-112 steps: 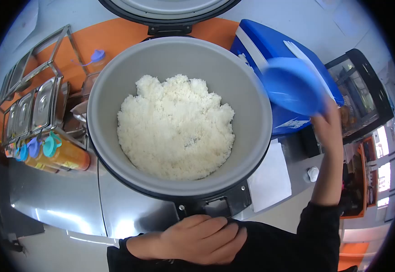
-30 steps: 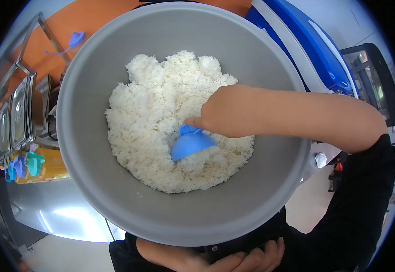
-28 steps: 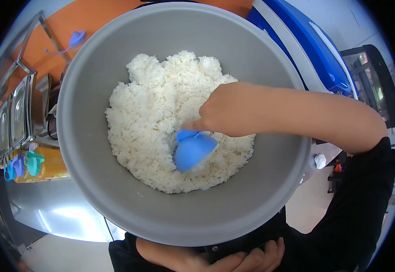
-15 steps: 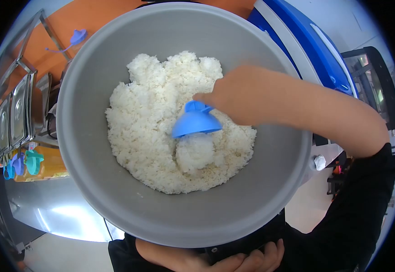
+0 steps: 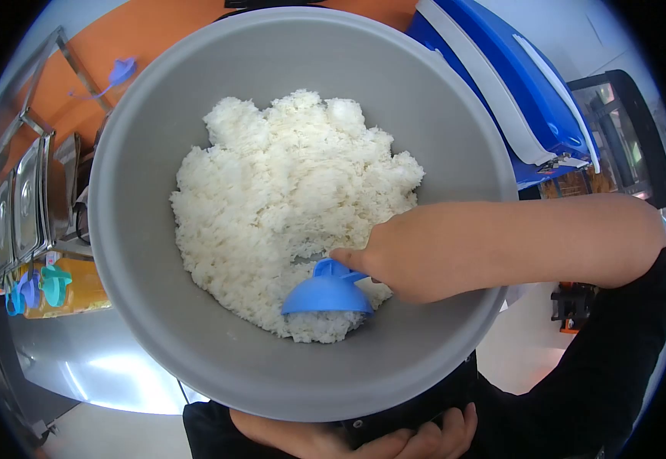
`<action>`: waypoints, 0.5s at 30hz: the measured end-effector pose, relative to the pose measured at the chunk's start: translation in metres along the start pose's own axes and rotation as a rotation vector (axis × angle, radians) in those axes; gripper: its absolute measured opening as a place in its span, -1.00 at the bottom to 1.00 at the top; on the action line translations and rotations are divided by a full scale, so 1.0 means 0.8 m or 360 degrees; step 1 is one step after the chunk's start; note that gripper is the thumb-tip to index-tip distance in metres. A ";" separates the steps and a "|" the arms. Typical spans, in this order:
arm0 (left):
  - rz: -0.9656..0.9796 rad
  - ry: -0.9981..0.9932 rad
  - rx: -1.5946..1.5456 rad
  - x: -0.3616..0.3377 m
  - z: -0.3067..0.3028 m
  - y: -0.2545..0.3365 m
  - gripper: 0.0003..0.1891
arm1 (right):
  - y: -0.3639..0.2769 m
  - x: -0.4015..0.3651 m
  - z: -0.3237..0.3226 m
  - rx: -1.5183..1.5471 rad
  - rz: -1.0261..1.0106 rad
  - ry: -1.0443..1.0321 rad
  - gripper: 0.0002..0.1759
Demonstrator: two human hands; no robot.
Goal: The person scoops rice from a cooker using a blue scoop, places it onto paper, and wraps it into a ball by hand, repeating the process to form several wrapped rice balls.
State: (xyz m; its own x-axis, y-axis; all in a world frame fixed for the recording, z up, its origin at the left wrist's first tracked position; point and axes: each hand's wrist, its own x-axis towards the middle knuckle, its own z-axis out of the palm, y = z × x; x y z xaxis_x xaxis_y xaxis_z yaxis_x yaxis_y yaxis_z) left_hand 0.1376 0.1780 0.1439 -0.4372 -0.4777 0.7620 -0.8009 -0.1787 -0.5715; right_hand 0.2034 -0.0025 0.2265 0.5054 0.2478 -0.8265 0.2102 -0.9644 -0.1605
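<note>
item: right hand (image 5: pixel 409 258), bare, black sleeve pushed up the forearm, reaching in from the right over the pot's rim. fingers closed and pinched on the short tab of the blue scoop (image 5: pixel 327 292); firm hold, no gap showing.

item: blue scoop, smooth matte plastic, rounded dome shape, turned mouth-down. sits at the near edge of the rice, its rim pressed into the grains, close to the pot's near wall.

item: rice (image 5: pixel 287 191), white, cooked, clumpy and uneven; one lumpy mound covering the pot's floor, with a shallow dent just above the scoop.

item: pot (image 5: pixel 157 336), large, round, grey, dull smooth lining, thick rolled rim; fills most of the view.

item: left hand (image 5: pixel 348 442), low at the bottom edge beneath the pot, fingertips curled up against a black part there; cannot tell whether it grips or only rests.

item: cooler (image 5: pixel 524 92), glossy blue hard plastic with a white band, boxy, just right of the pot.

item: steel pans (image 5: pixel 11 222), rectangular, shiny, in a row at left.

item: bottles (image 5: pixel 42 283), orange, with teal and blue caps, below the pans.
</note>
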 end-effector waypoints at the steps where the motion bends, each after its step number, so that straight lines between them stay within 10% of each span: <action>1: 0.0094 0.0130 0.0105 -0.003 0.010 -0.009 -0.54 | 0.003 0.001 0.008 0.0009 0.0010 0.0004 -0.24; 15: -0.0494 -0.0439 -0.0344 0.022 -0.037 0.023 -0.46 | -0.029 -0.030 -0.015 0.0086 -0.0137 0.0121 -0.25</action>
State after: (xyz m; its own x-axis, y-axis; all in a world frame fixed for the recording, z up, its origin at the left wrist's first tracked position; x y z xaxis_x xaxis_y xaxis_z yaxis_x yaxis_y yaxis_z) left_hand 0.1031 0.1920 0.1561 -0.0619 -0.6462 0.7606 -0.9562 -0.1801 -0.2308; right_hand 0.1966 0.0152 0.2565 0.5497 0.3342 -0.7656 0.2113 -0.9423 -0.2596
